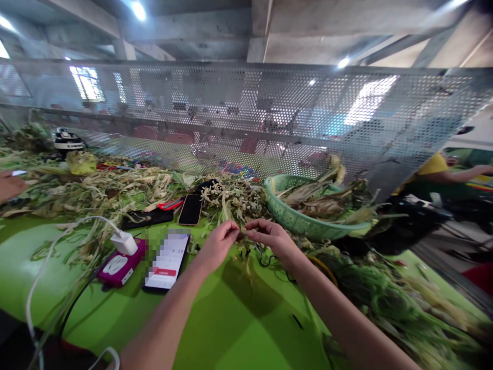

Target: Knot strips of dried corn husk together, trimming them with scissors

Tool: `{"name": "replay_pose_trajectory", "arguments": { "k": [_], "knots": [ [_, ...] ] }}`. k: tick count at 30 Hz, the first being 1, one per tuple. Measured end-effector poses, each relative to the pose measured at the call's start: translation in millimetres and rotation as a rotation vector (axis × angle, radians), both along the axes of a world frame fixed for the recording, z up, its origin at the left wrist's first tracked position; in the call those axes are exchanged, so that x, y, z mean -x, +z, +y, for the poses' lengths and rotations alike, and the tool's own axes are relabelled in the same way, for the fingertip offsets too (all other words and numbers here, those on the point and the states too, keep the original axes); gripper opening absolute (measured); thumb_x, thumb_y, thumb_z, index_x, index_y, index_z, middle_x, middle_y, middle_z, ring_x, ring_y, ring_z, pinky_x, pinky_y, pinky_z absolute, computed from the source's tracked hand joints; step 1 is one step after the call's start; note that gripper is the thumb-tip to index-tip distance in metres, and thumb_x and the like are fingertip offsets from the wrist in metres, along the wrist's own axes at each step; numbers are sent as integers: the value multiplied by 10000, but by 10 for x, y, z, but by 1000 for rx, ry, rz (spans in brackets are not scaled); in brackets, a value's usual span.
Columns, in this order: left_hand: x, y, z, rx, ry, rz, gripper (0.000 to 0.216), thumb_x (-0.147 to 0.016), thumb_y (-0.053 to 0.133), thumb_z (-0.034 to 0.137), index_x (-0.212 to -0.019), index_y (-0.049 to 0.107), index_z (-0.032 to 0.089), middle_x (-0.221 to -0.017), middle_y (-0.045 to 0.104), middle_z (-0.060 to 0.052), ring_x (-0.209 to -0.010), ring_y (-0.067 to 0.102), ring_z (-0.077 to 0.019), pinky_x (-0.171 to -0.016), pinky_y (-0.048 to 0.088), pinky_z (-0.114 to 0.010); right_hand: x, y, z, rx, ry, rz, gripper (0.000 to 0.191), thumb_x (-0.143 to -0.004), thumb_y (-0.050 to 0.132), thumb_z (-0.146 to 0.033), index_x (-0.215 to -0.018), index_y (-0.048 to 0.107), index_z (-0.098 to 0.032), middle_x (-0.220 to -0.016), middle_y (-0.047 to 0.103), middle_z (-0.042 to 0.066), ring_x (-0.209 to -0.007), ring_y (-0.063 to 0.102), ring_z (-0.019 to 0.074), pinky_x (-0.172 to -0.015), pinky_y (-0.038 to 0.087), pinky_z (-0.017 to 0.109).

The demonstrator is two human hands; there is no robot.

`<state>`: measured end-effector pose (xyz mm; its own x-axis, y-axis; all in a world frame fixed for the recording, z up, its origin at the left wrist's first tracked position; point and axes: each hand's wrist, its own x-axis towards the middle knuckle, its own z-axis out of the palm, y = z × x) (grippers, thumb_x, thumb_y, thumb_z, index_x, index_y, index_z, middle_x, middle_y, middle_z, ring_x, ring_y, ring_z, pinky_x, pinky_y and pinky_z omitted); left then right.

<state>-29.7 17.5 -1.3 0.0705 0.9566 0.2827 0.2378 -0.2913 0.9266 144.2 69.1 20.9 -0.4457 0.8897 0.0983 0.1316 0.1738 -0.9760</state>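
Observation:
Over the green tabletop (215, 329), my left hand (222, 242) and my right hand (274, 240) meet with their fingertips almost touching. Both are closed in a pinch on a dried plant strand (247, 264), whose thin ends hang below the fingers. Its exact kind is hard to make out, as the fingertips cover most of it. Just behind the hands lies a heap of dried, curled leaves (244, 198). A thin dark cord (265, 257) rests under my right hand.
Left of my hands lie a lit phone (166, 262), a dark phone (190, 209) and a purple power strip (121, 264) with a white plug. A green basket (308, 226) of dry husks stands right. Behind rises a perforated metal panel (231, 118). Another person's hand (11, 186) shows at left.

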Motion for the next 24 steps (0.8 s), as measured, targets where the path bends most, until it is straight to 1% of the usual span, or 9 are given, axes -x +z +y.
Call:
{"name": "replay_pose_trajectory", "arguments": {
  "k": [2,5,7,10,12,14,19,21,24],
  "knots": [
    [2,-9,8,24,-4,-43,177,-870,480,336,-841,562,182,-769,547,10,-748,504,-137,-735,408,-251,12,-19,-1,-32,-19,-25,234,-635,762,-361,-773,690,-185,-696,617,0,-674,511,160,-624,375,269],
    [-6,-26,20,117,-13,-250,212,-844,526,382,-867,568,175,-803,584,-1,-769,543,-141,-760,436,-270,17,-47,11,-71,-75,12,210,-643,752,-357,-731,682,-180,-680,604,-4,-668,503,154,-644,377,273],
    [-20,-28,20,198,-33,-396,259,-820,565,414,-893,573,165,-833,608,-15,-788,566,-144,-778,451,-287,21,-56,9,-57,-94,49,204,-668,735,-359,-736,679,-174,-683,601,-4,-659,495,143,-646,372,270],
    [-55,-33,12,260,-92,-488,326,-744,669,412,-914,576,150,-855,623,-31,-802,579,-145,-794,454,-300,40,-61,-14,-27,-89,91,198,-686,721,-357,-727,669,-171,-665,585,-14,-633,475,127,-626,362,263],
    [-83,-52,11,241,-126,-489,381,-666,753,352,-931,567,151,-877,624,-36,-829,584,-148,-809,450,-303,60,-67,-35,-27,-85,114,194,-680,728,-349,-725,665,-171,-668,582,-18,-639,477,125,-629,362,260],
    [-108,-87,18,204,-138,-453,419,-620,790,299,-939,557,158,-887,623,-40,-851,589,-155,-815,446,-306,79,-76,-52,-27,-88,127,195,-670,740,-343,-723,662,-172,-678,586,-17,-651,484,127,-633,364,259],
    [-125,-187,67,183,-86,-348,363,-629,778,303,-871,546,164,-842,629,-32,-810,599,-161,-769,450,-297,89,-68,-71,-2,-87,122,204,-685,729,-365,-729,663,-177,-668,573,-9,-617,457,126,-584,352,252],
    [-114,-199,83,183,-58,-341,353,-635,774,315,-857,545,163,-835,639,-33,-799,605,-161,-759,456,-291,84,-58,-73,-4,-67,107,204,-706,713,-372,-752,668,-178,-667,566,-8,-603,446,121,-568,346,247],
    [-96,-177,81,178,-31,-316,337,-659,759,346,-868,575,157,-857,667,-54,-819,619,-174,-769,466,-298,83,-58,-74,-18,-35,76,209,-704,721,-368,-790,661,-187,-697,579,-3,-636,480,133,-587,370,249]
  ]
}}
